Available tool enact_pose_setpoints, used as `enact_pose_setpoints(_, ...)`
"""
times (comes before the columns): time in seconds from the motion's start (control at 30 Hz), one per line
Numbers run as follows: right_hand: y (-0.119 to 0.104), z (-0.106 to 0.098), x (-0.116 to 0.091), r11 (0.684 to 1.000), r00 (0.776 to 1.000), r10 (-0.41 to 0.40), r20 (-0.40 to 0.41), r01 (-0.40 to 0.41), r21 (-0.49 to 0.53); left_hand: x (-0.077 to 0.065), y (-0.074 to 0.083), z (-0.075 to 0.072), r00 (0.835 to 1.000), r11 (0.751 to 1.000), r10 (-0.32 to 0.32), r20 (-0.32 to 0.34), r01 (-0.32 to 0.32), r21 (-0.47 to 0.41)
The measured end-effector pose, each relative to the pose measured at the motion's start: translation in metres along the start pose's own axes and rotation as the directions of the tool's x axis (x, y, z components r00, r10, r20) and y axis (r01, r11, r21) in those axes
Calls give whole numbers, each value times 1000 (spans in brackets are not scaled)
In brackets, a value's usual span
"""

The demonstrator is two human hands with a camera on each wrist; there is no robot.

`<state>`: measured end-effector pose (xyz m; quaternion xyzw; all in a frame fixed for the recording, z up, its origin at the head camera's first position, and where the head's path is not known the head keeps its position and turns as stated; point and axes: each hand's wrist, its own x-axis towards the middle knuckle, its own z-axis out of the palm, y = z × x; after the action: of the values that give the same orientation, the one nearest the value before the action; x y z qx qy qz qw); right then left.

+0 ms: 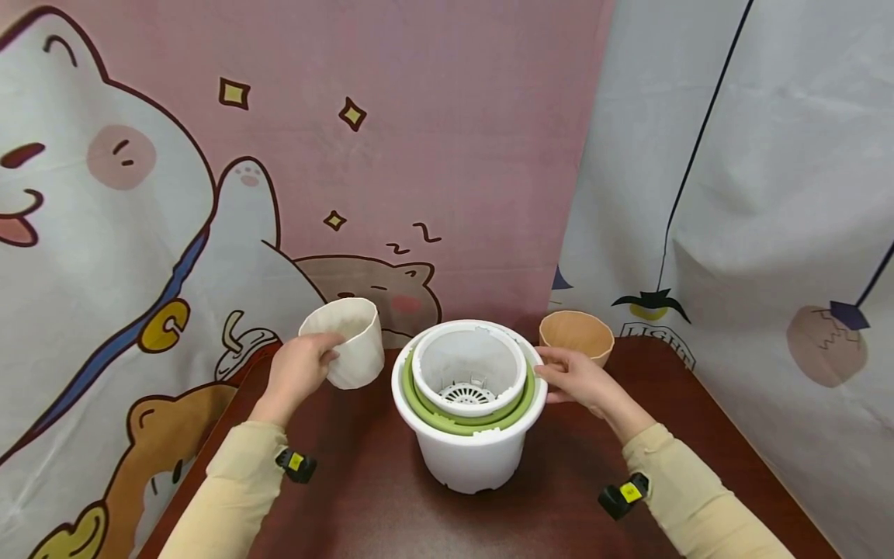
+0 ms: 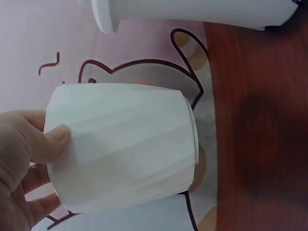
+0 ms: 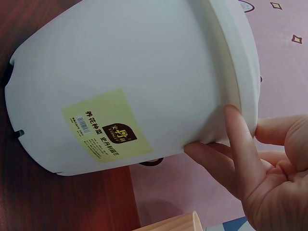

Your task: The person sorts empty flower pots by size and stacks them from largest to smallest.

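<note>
My left hand (image 1: 299,371) grips a small white plant pot (image 1: 358,355) with swirled facets by its rim, at the back left of the table. In the left wrist view, the thumb (image 2: 60,134) presses the outer wall of this pot. At the centre stands a large white plant pot (image 1: 469,460), with a green-rimmed pot (image 1: 447,424) and a smaller white pot (image 1: 482,349) with a slotted base nested inside. My right hand (image 1: 576,379) pinches the large pot's right rim, fingers under the lip. A yellow-green label (image 3: 108,126) is on its side.
An orange-tan pot (image 1: 583,335) stands at the back right, just behind my right hand. The dark red-brown table (image 1: 363,497) meets a pink printed cloth (image 1: 447,155) at the back and a pale cloth (image 1: 775,202) on the right.
</note>
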<state>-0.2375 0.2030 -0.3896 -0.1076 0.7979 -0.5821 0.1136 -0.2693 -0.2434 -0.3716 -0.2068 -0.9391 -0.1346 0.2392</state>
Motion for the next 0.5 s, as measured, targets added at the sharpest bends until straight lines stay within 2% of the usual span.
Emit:
enact_pose_setpoints(0.27,-1,1,-1,1000,1000,-1,0,1,-14,6,13,-13,997,999,48,-62,-48,-7)
enact_pose_setpoints(0.5,-2,1,-1,1000,1000,-1,0,1,-11,11,22,-23,984,995,94,-148,-98,-18)
